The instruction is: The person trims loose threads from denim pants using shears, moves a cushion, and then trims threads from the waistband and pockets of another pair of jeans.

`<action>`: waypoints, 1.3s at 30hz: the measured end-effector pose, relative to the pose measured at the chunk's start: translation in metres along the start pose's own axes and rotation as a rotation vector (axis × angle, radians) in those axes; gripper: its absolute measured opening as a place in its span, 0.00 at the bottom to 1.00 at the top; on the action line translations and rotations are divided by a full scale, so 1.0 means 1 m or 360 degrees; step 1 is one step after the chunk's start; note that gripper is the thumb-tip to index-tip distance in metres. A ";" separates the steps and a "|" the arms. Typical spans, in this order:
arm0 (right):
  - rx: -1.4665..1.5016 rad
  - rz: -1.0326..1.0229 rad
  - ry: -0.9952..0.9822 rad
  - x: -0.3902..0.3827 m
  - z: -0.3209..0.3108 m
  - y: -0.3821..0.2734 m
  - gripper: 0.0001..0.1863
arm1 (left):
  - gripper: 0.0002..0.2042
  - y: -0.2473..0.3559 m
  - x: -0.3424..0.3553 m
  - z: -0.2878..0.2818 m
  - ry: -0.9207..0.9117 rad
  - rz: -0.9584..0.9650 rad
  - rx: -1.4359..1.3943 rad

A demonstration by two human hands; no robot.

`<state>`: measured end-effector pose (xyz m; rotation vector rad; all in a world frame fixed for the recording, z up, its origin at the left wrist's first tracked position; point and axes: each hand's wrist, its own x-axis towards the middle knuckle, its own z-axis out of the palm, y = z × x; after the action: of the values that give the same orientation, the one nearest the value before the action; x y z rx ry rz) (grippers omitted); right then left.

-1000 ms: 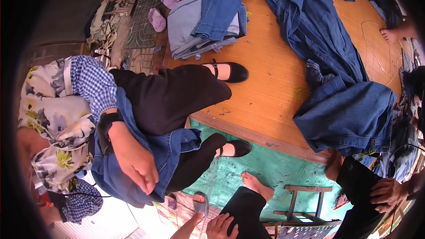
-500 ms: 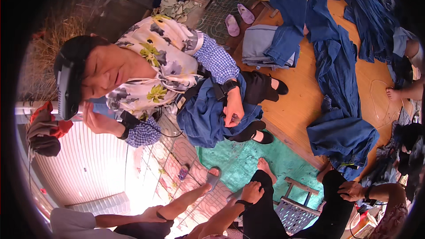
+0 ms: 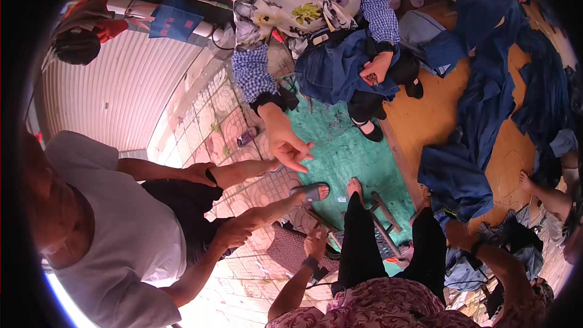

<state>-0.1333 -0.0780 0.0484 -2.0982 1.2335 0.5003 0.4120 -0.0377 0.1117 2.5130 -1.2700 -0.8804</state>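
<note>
My left hand (image 3: 314, 243) is beside my left knee, next to a dark bar of a low wooden frame; its fingers are partly hidden, so a grip does not show. On the other side, my right hand (image 3: 460, 235) hangs beyond my right knee, at the near edge of a blue denim piece (image 3: 458, 182). Its fingertips are hard to make out. Between my black-trousered legs stands a small stool (image 3: 382, 215). Across from me a person in a flowered top has denim (image 3: 331, 67) on the lap, with one hand (image 3: 286, 143) stretched down, fingers pointing.
A green mat (image 3: 346, 152) borders an orange-brown board (image 3: 413, 109) strewn with long denim pieces. Folded denim (image 3: 422, 33) lies at its far side. To my left sits a person in a grey shirt (image 3: 121, 206). Dark cloth (image 3: 516, 240) is heaped at right.
My view has swung left. Both my hands have left my knees and moved outward. The person opposite has lowered a hand from the head to point downward.
</note>
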 end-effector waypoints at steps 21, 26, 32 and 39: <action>0.0307 -0.0537 -0.0196 0.204 -0.077 -0.179 0.07 | 0.25 -0.188 -0.163 0.023 0.0321 -0.1611 -0.0844; 0.0284 -0.0842 -0.0230 0.230 -0.068 -0.262 0.06 | 0.22 -0.195 -0.210 0.063 0.0517 -0.1415 -0.1185; 0.0084 -0.0897 -0.0587 0.228 -0.068 -0.303 0.05 | 0.23 -0.153 -0.232 0.090 0.0486 -0.1588 -0.1187; -0.0029 -0.1047 -0.0795 0.251 -0.044 -0.354 0.10 | 0.24 -0.155 -0.291 0.123 0.0867 -0.1729 -0.1420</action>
<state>0.2978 -0.1427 0.0468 -2.0617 0.2332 0.6623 0.3111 0.2967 0.0707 2.2148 0.6400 -0.5835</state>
